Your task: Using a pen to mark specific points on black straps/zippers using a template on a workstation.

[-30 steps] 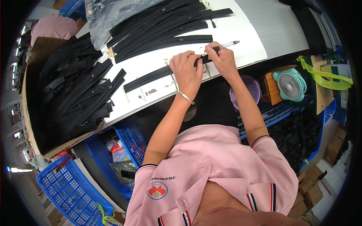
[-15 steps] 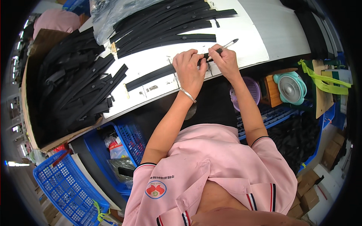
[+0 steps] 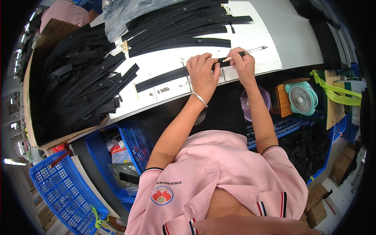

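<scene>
A long black strap (image 3: 162, 77) lies flat on the white table top (image 3: 274, 43). My left hand (image 3: 202, 72) presses down on its right part, fingers spread over it, a silver bracelet on the wrist. My right hand (image 3: 243, 62) grips a silver pen (image 3: 250, 51) whose tip points right, and rests at the strap's right end. Several more black straps (image 3: 184, 29) lie in a row just beyond the hands.
A big heap of black straps (image 3: 78, 86) fills a cardboard tray at the left. Clear plastic bags (image 3: 129, 11) lie at the far edge. Blue crates (image 3: 62, 192) stand below left. A teal fan (image 3: 301, 98) and a purple basket (image 3: 254, 103) sit under the table's right side.
The view shifted slightly, so the table sits a little lower. Both hands stay on the strap, with the pen angled much as before.
</scene>
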Action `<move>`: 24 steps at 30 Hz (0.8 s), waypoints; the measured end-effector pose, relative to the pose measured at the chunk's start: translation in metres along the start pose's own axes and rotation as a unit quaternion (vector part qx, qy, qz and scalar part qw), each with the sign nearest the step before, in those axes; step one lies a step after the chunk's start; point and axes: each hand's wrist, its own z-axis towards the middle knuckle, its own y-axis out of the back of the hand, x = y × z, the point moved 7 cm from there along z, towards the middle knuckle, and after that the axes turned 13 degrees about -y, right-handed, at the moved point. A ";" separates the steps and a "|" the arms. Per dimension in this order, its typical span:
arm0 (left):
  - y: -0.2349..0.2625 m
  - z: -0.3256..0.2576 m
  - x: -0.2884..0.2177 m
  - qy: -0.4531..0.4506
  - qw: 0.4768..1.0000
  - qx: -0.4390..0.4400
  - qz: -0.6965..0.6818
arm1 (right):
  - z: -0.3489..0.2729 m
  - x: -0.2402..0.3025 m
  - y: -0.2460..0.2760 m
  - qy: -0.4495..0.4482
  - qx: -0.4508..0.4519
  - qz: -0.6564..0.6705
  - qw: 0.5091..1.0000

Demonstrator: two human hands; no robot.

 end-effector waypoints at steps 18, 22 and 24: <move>0.178 -0.061 0.170 0.123 0.967 -0.075 0.212 | -0.007 0.018 -0.040 0.133 -0.020 -0.431 0.892; 0.181 -0.057 0.175 0.124 0.973 -0.094 0.173 | 0.011 0.024 -0.050 0.158 -0.050 -0.476 0.864; 0.189 -0.055 0.174 0.126 0.971 -0.121 0.163 | 0.024 0.030 -0.060 0.211 -0.072 -0.489 0.844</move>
